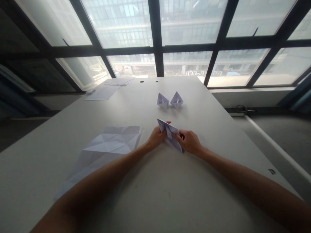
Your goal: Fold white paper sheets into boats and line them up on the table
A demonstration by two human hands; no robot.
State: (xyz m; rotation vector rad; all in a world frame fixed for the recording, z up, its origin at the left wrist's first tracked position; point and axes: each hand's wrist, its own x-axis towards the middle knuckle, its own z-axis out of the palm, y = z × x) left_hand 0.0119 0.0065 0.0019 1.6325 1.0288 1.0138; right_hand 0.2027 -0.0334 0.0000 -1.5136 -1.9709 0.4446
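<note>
A partly folded piece of white paper [170, 132] is held between my two hands, just above the table's middle. My left hand [156, 137] grips its left side, the thumb pressed on the near face and fingertips showing behind the top edge. On the right side, my right hand [189, 140] pinches the paper between thumb and curled fingers. One pointed corner of the paper reaches up to the left, another down to the right. Two folded paper boats, the left boat [162, 101] and the right boat [177, 100], stand side by side beyond my hands.
Creased white sheets [114, 140] lie to the left, partly under my left forearm. Flat paper sheets [104, 92] rest at the far left of the white table [155, 187]. Large windows [131, 22] rise behind it. A small dark mark [271, 171] is near the right edge.
</note>
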